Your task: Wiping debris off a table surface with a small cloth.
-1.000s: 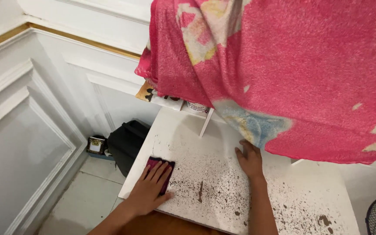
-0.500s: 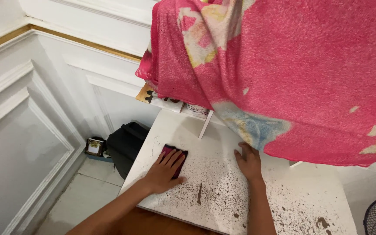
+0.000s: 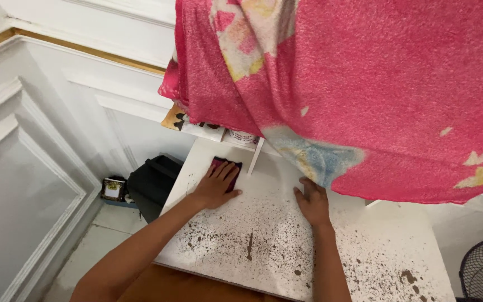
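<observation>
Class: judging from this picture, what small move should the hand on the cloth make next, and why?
Probably draw the left hand and its dark red cloth back toward the body: the white board looks clean near the cloth, while brown specks cover the nearer part.

White board (image 3: pixel 264 184) with brown specks (image 3: pixel 252 246)
</observation>
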